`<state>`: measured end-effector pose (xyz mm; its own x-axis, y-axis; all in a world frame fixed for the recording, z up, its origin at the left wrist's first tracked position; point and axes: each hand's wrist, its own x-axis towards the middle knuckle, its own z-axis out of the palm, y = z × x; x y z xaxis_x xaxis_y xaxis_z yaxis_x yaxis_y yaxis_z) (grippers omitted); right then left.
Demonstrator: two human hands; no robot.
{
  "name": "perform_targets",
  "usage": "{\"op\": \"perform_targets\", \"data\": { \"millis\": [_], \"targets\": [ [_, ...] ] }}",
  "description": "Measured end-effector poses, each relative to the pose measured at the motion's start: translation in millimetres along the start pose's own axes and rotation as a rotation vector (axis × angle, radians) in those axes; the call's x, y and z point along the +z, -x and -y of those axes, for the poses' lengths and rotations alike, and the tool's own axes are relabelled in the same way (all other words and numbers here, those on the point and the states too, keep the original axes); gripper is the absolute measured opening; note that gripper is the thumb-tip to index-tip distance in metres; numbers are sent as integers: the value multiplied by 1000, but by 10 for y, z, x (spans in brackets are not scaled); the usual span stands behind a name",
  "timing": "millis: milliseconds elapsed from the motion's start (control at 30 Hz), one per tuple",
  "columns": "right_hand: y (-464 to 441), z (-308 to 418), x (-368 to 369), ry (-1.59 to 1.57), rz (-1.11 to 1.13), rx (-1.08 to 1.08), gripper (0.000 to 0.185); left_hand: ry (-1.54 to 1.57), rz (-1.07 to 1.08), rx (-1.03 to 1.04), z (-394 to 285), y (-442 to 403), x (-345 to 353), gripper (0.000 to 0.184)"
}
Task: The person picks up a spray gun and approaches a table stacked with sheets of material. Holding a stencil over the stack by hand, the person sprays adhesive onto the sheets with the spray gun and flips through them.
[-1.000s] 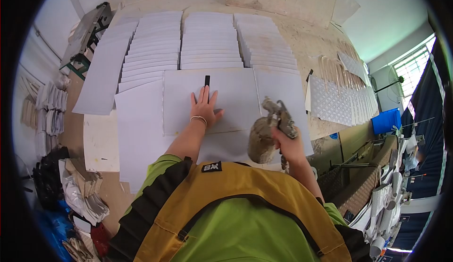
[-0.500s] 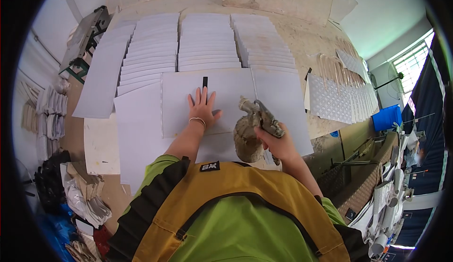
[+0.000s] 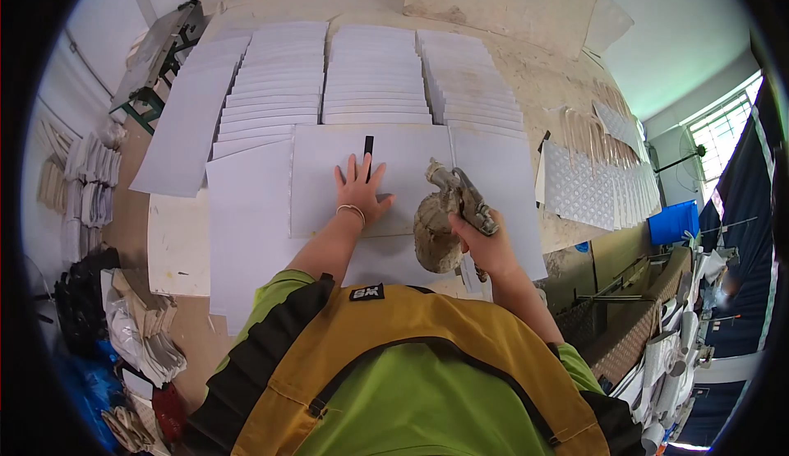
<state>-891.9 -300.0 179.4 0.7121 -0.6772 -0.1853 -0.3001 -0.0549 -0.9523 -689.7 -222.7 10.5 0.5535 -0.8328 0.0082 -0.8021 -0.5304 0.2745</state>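
My left hand [image 3: 362, 193] lies flat with spread fingers on a white rectangular board [image 3: 412, 150]. A short black strip [image 3: 368, 145] sticks out past its fingertips on the same board. My right hand [image 3: 491, 249] is wrapped round the handle of a spray gun [image 3: 440, 230], which is crusted with grey-brown residue. The gun is held over the right part of the board, its nozzle end pointing away from me and to the left. My palm hides part of the trigger and grip.
Overlapping rows of white sheets [image 3: 374, 70] cover the table beyond the board. Patterned sheets [image 3: 579, 181] fan out at the right, near a blue bin [image 3: 674, 223]. A folding metal stand [image 3: 160, 66] is at the far left. Black bags [image 3: 82, 300] lie on the left floor.
The whole view has shifted slightly with my head. The spray gun has tilted a little and its nozzle sits slightly higher. My left hand stays flat on the board.
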Motion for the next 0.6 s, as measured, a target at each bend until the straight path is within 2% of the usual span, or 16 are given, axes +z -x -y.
{"op": "perform_targets", "data": {
  "millis": [167,300,433,600],
  "targets": [
    [-152,0,36,5,-62,-19,20,88,-47,-23,87,-94,140,60],
    [-227,17,25,58,10,-50,19,88,-92,-23,105,-104,194,56],
    [-340,26,38,63,-19,-17,20,119,-57,-68,152,-137,147,60],
    [-381,83,28,90,-40,19,19,133,-34,-25,256,-124,43,70]
  ]
}}
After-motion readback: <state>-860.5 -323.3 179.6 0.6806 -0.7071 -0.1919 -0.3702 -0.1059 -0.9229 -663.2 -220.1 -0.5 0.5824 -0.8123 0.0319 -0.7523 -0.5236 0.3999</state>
